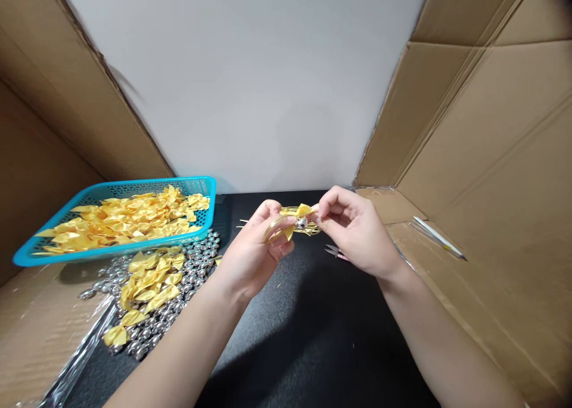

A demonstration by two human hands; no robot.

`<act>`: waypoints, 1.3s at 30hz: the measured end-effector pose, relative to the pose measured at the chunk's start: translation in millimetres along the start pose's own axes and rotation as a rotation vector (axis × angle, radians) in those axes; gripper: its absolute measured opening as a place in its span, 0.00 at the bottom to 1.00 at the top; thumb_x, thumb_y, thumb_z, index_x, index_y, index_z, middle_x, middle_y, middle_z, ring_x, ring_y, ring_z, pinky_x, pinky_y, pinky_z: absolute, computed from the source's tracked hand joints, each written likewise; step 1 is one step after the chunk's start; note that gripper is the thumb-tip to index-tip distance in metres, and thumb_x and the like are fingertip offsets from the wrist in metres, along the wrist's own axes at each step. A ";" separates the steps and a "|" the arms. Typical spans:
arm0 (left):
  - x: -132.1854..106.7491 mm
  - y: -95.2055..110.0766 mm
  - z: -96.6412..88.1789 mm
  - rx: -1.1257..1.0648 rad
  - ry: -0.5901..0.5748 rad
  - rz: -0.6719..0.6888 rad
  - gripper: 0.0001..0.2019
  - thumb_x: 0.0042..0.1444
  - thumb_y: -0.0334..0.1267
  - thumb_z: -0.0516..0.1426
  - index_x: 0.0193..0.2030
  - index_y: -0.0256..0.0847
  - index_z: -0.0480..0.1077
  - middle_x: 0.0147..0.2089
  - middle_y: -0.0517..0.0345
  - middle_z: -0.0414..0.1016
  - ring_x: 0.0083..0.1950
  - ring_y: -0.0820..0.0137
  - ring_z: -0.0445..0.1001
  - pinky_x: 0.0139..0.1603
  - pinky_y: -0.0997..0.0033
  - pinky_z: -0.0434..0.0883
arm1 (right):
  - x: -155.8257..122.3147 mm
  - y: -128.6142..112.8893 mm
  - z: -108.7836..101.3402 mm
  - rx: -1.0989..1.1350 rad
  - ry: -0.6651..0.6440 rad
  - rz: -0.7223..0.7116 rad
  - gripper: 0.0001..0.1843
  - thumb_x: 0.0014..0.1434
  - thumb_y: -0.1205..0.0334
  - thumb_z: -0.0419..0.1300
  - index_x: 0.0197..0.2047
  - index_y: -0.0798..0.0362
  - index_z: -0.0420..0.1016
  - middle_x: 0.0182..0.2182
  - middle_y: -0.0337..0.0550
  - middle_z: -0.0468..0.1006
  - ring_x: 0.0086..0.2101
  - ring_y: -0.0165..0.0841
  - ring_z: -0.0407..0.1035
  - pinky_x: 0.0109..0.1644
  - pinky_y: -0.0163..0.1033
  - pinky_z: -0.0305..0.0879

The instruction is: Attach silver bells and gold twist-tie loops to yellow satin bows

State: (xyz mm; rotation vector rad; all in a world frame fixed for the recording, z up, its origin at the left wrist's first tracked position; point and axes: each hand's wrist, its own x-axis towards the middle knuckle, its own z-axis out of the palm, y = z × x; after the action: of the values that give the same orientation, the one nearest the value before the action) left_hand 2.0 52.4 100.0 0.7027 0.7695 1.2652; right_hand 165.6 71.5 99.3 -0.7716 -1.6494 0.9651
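Note:
Over the black mat, my left hand [254,253] is closed around a yellow ribbon bow [304,209]. A small silver bell [301,222] sits at the bow's middle, facing me. A thin gold loop [269,229] curves across the left thumb. Close by on the right, my right hand [360,229] pinches thumb and forefinger together beside the bell; the fingers hide what they grip. Behind and below the bow lie several gold strips [310,230], partly covered by the hands. Small scissors [335,252] with pink handles rest under the right hand.
At the left stands a blue basket [213,208] full of yellow bows [134,217]. In front of it, silver bells [154,324] spread over the mat with more bows [154,277] on top. A pen [440,239] lies on the cardboard [447,289] at right. Cardboard walls flank both sides.

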 end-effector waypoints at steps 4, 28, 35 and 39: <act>-0.5 -0.2 -0.2 0.006 -0.047 0.026 0.17 0.43 0.28 0.67 0.28 0.42 0.59 0.22 0.71 0.60 0.21 0.81 0.55 0.22 0.83 0.59 | 0.9 -0.9 0.1 0.011 0.001 0.009 0.09 0.57 0.73 0.59 0.29 0.52 0.66 0.26 0.33 0.74 0.29 0.24 0.71 0.37 0.32 0.69; 2.6 -2.0 -0.1 0.004 -0.071 0.057 0.06 0.40 0.30 0.69 0.25 0.37 0.77 0.23 0.64 0.70 0.19 0.85 0.56 0.23 0.82 0.63 | 0.3 -2.7 -0.5 -0.006 0.010 0.024 0.08 0.57 0.71 0.60 0.29 0.51 0.65 0.27 0.34 0.73 0.30 0.27 0.72 0.37 0.34 0.70; 3.0 0.2 2.2 0.029 -0.054 0.038 0.07 0.40 0.29 0.68 0.30 0.34 0.80 0.28 0.60 0.74 0.20 0.86 0.53 0.23 0.82 0.60 | 0.1 -2.6 -0.8 -0.003 -0.003 0.012 0.09 0.57 0.73 0.59 0.29 0.52 0.65 0.26 0.33 0.72 0.29 0.26 0.71 0.35 0.33 0.67; 1.5 1.6 3.9 0.043 -0.039 0.028 0.08 0.40 0.29 0.68 0.31 0.33 0.81 0.28 0.58 0.75 0.20 0.85 0.53 0.23 0.81 0.60 | -0.3 -1.8 -1.9 -0.027 -0.015 0.006 0.09 0.57 0.73 0.58 0.29 0.52 0.64 0.25 0.32 0.71 0.28 0.26 0.69 0.34 0.33 0.66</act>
State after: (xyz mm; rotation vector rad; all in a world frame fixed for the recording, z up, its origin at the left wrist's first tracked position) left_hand 4.5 54.0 103.4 0.7729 0.7586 1.2597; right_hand 167.4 70.8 101.0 -0.7895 -1.6773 0.9565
